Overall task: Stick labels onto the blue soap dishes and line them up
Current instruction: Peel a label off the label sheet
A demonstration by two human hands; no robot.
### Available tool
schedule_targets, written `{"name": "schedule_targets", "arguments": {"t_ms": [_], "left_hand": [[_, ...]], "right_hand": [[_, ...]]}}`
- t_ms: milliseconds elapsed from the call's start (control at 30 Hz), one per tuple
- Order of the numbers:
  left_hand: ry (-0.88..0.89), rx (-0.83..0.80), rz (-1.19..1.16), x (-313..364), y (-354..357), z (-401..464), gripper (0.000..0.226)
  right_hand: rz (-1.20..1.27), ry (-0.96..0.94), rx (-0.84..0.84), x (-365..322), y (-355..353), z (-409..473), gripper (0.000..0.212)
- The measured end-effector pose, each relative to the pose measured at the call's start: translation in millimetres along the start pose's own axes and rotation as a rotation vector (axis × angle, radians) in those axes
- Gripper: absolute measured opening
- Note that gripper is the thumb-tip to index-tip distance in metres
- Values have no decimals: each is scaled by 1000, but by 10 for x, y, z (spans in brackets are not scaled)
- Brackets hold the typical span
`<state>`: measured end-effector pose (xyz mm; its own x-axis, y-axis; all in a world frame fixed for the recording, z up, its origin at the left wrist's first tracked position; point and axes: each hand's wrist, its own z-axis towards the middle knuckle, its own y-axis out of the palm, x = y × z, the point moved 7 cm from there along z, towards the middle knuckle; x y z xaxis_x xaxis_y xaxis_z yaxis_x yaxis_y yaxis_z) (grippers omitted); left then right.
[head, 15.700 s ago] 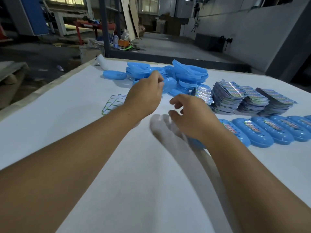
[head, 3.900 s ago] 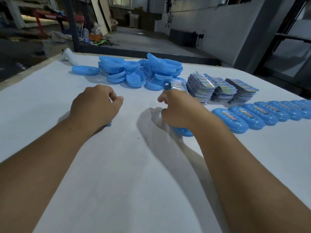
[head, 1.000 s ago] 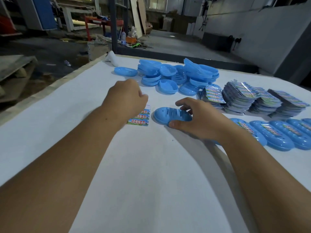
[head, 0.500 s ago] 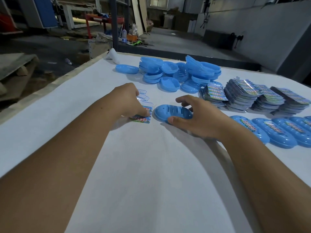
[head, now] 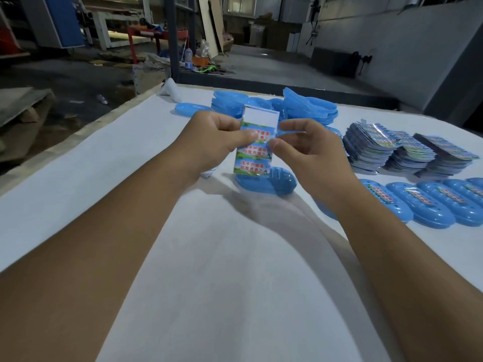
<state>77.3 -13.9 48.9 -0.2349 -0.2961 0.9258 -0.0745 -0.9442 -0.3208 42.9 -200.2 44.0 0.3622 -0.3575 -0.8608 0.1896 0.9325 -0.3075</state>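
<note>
Your left hand [head: 222, 142] and right hand [head: 308, 150] both pinch the label sheet [head: 254, 145]. Bare soap dish [head: 271, 181] just below grip. Labelled row [head: 428, 202] right of it; unlabelled pile [head: 300, 108] beyond remains.

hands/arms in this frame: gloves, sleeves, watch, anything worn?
Nothing worn that shows. The left hand and right hand are bare, with no gloves, and no rings are visible. Both forearms are bare from wrist to the bottom edge of the frame: no sleeves, watch, bands or markings. Anything above the elbows is out of view.
</note>
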Motion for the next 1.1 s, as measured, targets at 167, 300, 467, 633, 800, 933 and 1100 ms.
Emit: {"name": "schedule_targets", "arguments": {"t_ms": [167, 300, 467, 633, 800, 933, 1100], "left_hand": [[17, -40, 67, -6, 124, -24, 10], [-7, 22, 91, -26, 55, -15, 16], [51, -9, 178, -3, 101, -32, 19], [79, -18, 212, 6, 105, -29, 19], [93, 7, 212, 8, 95, -19, 21], [133, -36, 222, 19, 133, -18, 19], [203, -44, 212, 51, 180, -33, 19]], "right_hand": [[112, 33, 7, -16, -29, 0, 18], [59, 76, 57, 31, -104, 16, 19], [59, 81, 30, 7, -88, 9, 21], [74, 86, 14, -8, -70, -5, 20], [67, 115, 26, 1, -77, -9, 18], [-121, 101, 116, 61, -140, 8, 30], [-141, 49, 72, 18, -91, -8, 18]]}}
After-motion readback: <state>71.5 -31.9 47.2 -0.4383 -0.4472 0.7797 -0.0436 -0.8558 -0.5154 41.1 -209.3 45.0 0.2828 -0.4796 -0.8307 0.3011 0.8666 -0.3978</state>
